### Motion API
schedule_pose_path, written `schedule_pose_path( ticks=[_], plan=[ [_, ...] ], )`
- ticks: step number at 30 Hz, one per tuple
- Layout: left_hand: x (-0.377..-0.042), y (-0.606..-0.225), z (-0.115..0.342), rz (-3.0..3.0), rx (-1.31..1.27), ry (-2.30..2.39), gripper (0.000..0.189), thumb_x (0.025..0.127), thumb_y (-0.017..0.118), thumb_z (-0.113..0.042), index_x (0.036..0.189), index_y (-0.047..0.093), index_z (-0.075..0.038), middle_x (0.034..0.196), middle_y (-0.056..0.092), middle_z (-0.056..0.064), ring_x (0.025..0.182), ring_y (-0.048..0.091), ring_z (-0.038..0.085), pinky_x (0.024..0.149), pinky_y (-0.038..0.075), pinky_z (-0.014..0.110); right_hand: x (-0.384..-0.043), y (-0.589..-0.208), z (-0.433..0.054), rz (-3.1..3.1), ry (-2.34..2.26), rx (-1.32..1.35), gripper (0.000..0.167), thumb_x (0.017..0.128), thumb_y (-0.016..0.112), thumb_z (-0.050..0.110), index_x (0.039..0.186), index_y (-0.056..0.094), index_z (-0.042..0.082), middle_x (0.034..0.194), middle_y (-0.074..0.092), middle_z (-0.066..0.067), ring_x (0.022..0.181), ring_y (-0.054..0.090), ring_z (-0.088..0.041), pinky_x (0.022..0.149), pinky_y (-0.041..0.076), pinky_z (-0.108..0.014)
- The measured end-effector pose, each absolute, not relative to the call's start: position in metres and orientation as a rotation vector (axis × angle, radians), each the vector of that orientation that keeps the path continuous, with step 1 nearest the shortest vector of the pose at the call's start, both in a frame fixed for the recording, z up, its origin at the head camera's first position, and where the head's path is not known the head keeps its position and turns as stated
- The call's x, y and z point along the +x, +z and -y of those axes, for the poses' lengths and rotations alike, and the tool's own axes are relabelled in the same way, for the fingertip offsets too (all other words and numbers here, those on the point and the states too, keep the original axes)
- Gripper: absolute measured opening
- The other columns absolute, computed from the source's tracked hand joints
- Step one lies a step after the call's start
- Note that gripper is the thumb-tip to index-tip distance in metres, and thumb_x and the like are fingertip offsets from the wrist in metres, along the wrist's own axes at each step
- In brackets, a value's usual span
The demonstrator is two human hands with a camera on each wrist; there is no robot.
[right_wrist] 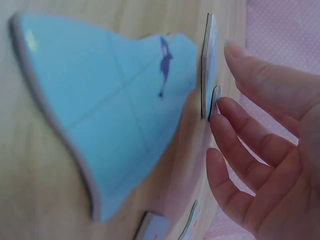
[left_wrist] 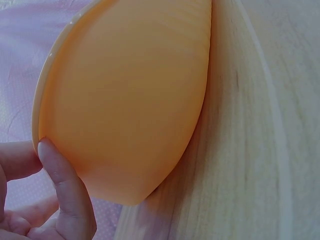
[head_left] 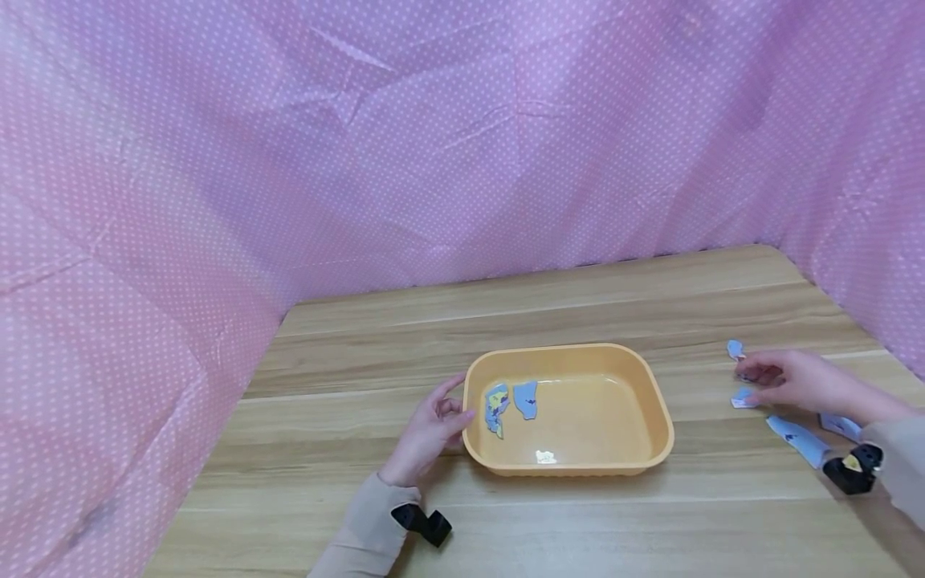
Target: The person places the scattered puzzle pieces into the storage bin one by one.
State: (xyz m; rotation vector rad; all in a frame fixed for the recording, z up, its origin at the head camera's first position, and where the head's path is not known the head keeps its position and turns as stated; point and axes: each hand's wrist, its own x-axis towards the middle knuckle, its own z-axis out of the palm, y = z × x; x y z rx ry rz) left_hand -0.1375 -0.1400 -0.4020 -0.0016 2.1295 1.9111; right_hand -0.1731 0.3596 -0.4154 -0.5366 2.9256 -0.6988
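My left hand (head_left: pixel 426 429) pinches the left rim of a yellow-orange plastic tub (head_left: pixel 578 468), thumb on the outer wall and fingers at the edge. Inside the tub, at its left end, lie a blue-and-yellow puzzle piece (head_left: pixel 496 408) and a plain blue puzzle piece (head_left: pixel 525 400). At the right, my right hand (head_left: pixel 798 381) is low over the table with its fingers loosely bent. Its fingertips touch a small piece (right_wrist: pixel 215 100) seen edge-on, while the thumb is beside a light blue piece (head_left: pixel 742 397). Partly hidden, the small piece does not look gripped.
A small blue piece (head_left: pixel 735 348) lies beyond the right hand. Nearer are a long blue piece (head_left: pixel 797 439) and another blue piece (head_left: pixel 841 426) by the right wrist. Pink dotted cloth (head_left: pixel 462 160) hangs behind and beside the wooden table (head_left: pixel 347 361).
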Motion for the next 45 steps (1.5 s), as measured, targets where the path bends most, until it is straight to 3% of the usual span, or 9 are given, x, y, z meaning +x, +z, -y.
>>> schedule_pose_path(
  ticks=[8,13,26,34,45],
  plan=[
    [-0.139,-0.404,0.141,-2.123,0.006,1.915,0.06,0.09,0.058,0.001,0.145,0.036,-0.008,0.086,0.053,0.003,0.073,0.056,0.01,0.062,0.052,0.025,-0.173,-0.418,-0.361,-2.947,-0.712,-0.597,0.038,0.071,0.08,0.015,0.101,0.066,-0.002,0.091,0.067,-0.002,0.077,0.051,0.011,0.065,0.05,-0.02],
    [-0.141,-0.405,0.141,-2.127,0.0,1.904,0.059,0.09,0.059,-0.001,0.144,0.036,-0.009,0.088,0.053,0.004,0.075,0.057,0.011,0.063,0.053,0.025,-0.17,-0.42,-0.357,-2.965,-0.685,-0.626,0.032,0.071,0.081,0.018,0.097,0.067,0.005,0.087,0.067,0.005,0.075,0.051,0.01,0.064,0.049,-0.021],
    [-0.14,-0.405,0.142,-2.114,-0.001,1.915,0.06,0.09,0.059,0.0,0.144,0.036,-0.009,0.088,0.053,0.004,0.076,0.057,0.012,0.064,0.053,0.026,-0.17,-0.419,-0.351,-2.903,-0.711,-0.618,0.028,0.074,0.077,0.013,0.099,0.067,0.004,0.092,0.066,0.002,0.078,0.05,0.011,0.066,0.049,-0.02],
    [-0.139,-0.403,0.142,-2.134,-0.019,1.888,0.059,0.091,0.06,-0.003,0.145,0.036,-0.01,0.09,0.055,0.005,0.075,0.057,0.012,0.064,0.053,0.026,-0.169,-0.423,-0.352,-2.934,-0.676,-0.633,0.03,0.071,0.08,0.013,0.096,0.067,0.003,0.085,0.059,0.007,0.075,0.044,0.01,0.063,0.044,-0.02],
    [-0.141,-0.403,0.142,-2.113,-0.023,1.909,0.059,0.09,0.058,0.0,0.144,0.036,-0.009,0.086,0.053,0.003,0.072,0.056,0.011,0.061,0.052,0.025,-0.17,-0.417,-0.352,-2.928,-0.634,-0.653,0.018,0.073,0.078,0.014,0.083,0.065,0.021,0.088,0.064,0.009,0.079,0.05,0.01,0.066,0.048,-0.021]
  ],
)
